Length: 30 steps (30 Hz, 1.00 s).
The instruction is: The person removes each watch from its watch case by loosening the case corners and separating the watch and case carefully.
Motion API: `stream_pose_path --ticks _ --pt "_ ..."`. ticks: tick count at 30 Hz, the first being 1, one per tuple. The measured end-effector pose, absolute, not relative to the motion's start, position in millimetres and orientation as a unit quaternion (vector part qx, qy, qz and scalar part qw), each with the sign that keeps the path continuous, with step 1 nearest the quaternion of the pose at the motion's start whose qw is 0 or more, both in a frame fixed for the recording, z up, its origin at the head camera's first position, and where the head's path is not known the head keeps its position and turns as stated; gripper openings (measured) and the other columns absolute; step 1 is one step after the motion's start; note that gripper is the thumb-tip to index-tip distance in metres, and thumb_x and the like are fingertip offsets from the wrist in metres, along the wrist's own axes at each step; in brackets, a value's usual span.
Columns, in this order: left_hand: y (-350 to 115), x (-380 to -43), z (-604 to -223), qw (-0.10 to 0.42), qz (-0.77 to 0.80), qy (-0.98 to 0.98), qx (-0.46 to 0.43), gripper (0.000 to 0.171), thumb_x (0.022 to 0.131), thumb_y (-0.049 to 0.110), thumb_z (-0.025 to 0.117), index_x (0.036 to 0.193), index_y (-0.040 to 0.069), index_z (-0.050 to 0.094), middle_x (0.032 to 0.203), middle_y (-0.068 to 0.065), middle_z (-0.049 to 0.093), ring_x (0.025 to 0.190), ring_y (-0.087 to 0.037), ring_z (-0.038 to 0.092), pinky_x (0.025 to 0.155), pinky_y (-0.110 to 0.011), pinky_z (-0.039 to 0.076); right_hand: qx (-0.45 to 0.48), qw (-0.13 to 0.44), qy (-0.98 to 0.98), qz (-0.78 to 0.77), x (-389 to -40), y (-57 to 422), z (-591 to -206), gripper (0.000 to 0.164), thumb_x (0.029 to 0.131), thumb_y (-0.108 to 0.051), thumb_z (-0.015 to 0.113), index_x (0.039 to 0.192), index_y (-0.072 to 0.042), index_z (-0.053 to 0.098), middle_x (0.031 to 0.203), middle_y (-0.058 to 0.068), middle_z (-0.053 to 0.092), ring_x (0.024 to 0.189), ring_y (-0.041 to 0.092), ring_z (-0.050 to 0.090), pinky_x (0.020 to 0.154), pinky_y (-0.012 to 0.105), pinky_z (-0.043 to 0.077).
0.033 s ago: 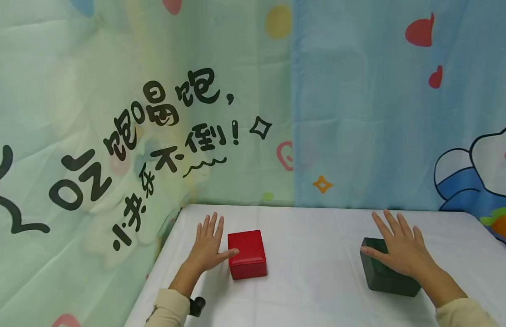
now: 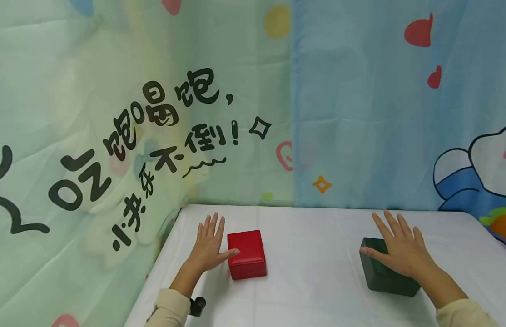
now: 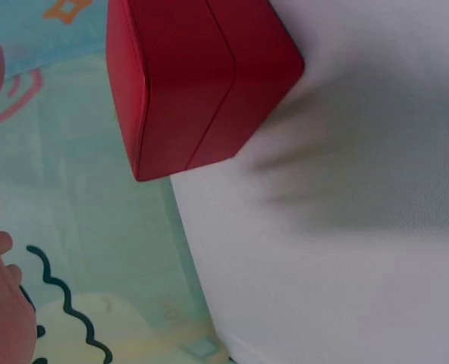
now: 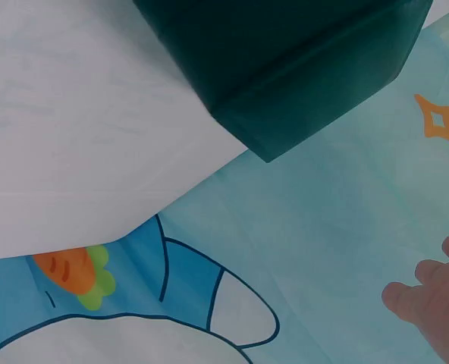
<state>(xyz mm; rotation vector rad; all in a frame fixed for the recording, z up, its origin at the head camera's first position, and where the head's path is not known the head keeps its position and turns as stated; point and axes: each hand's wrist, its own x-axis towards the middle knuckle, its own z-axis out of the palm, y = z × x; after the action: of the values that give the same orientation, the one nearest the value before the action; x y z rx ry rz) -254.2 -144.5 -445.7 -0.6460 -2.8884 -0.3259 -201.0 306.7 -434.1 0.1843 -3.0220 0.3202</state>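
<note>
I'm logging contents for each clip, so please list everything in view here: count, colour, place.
Box: 1, red, on the table, left of centre
Box: 1, dark green, on the table, right side
Table cover: 1, white, under both boxes
Backdrop panel: 1, pale green, left and behind
Backdrop panel: 1, blue, behind, right
Lettering: 2 lines, black, on the green panel
Star print: 1, orange, blue panel
Cartoon figure: 1, white and blue, far right
Small dark device: 1, black, left wrist
Sleeves: 2, cream, forearms
Left grip: 1, bare, beside the red box
Right grip: 1, bare, by the green box
</note>
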Motion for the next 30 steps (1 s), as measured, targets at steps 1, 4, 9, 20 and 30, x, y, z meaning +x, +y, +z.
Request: stream_pose_path --ticks 1,4,9,20,30 --pt "-144 -256 -445 0.083 -0.11 -0.966 -0.218 0.09 0.08 0.054 0.056 0.143 -0.001 0.021 0.149 -0.021 0.016 0.137 -0.041 0.012 0.11 -0.056 0.013 0.061 0.051 -0.991 0.105 -202 306 -433 0.099 0.08 -0.066 0.048 0.147 -0.011 -0.001 0.148 0.029 0.004 0.133 0.052 -0.001 0.094 0.074 0.003" --pt "-144 -261 -443 0.085 -0.126 -0.964 -0.219 0.093 0.079 0.054 0.059 0.143 -0.001 0.02 0.149 -0.02 0.017 0.137 -0.041 0.012 0.11 -0.057 0.013 0.066 0.062 -0.99 0.109 -204 304 -430 0.098 0.081 -0.064 0.049 0.147 -0.01 0.001 0.148 0.029 0.006 0.133 0.052 0.0 0.095 0.074 0.005" --pt "-150 -263 -469 0.011 -0.227 -0.953 -0.201 0.111 0.067 0.048 0.074 0.143 -0.004 0.011 0.149 -0.023 0.016 0.137 -0.04 0.012 0.109 -0.058 0.013 0.101 0.071 -0.982 0.14 -203 281 -434 0.097 0.08 -0.058 0.055 0.147 -0.012 0.003 0.148 0.027 0.01 0.133 0.051 0.004 0.094 0.074 0.008" --pt "-165 -268 -551 -0.093 -0.339 -0.92 -0.174 0.133 0.053 0.045 0.084 0.143 -0.005 -0.001 0.15 -0.023 0.011 0.138 -0.042 0.009 0.109 -0.059 0.007 0.175 0.07 -0.963 0.194 -226 192 -441 0.094 0.076 -0.057 0.061 0.146 -0.017 0.013 0.149 0.02 0.014 0.134 0.047 0.011 0.098 0.071 0.013" --pt "-156 -284 -558 -0.078 -0.315 -0.925 -0.196 0.118 0.053 0.044 0.081 0.142 0.003 0.016 0.146 -0.012 0.031 0.136 -0.035 0.017 0.109 -0.058 0.008 0.183 0.046 -0.96 0.205 -248 153 -456 0.099 0.07 -0.06 0.064 0.143 -0.008 0.02 0.148 0.02 0.017 0.134 0.046 0.014 0.099 0.07 0.017"
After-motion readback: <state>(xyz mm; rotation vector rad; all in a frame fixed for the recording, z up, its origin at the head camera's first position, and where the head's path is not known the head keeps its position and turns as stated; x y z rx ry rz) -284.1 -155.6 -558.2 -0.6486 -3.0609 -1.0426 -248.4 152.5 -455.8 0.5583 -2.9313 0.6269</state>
